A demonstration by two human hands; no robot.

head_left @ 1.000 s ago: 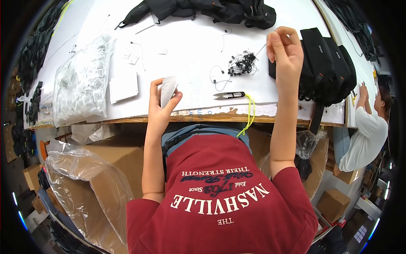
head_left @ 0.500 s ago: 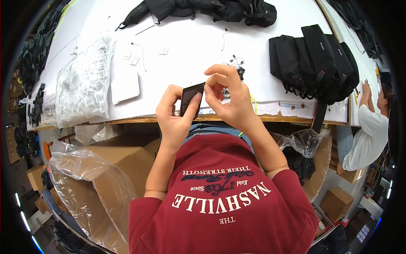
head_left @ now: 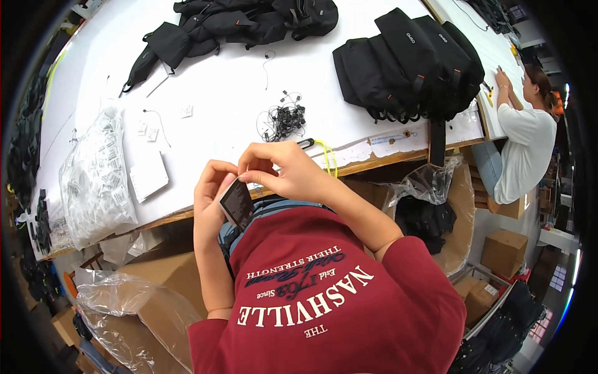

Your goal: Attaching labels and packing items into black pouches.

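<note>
A small black printed card (head_left: 237, 204) is held up in front of my waist, off the near edge of the table. My left hand (head_left: 210, 193) is closed around its left and upper side, and part of the card is hidden behind the fingers. At its upper corner, the thumb and forefinger of my right hand (head_left: 283, 167) pinch together, touching it. Whether a thin string is between those fingertips is too small to tell. Just beyond my right hand lies a tangled heap of black strings (head_left: 285, 118) with small plastic ends. Beside that hand is a yellow loop (head_left: 330, 157).
On the white table (head_left: 212, 87) are black backpacks (head_left: 411, 71) at the right and more black bags (head_left: 249, 25) at the far side. A clear bag of white labels (head_left: 96, 181) and white cards (head_left: 149, 177) lie left. Cardboard boxes (head_left: 504, 252) stand below; another person (head_left: 526, 137) works at right.
The view has turned, so the table sits at a slant. Both hands came nearer to my body, the card tilted, and my right fingertips closed in on its upper corner.
</note>
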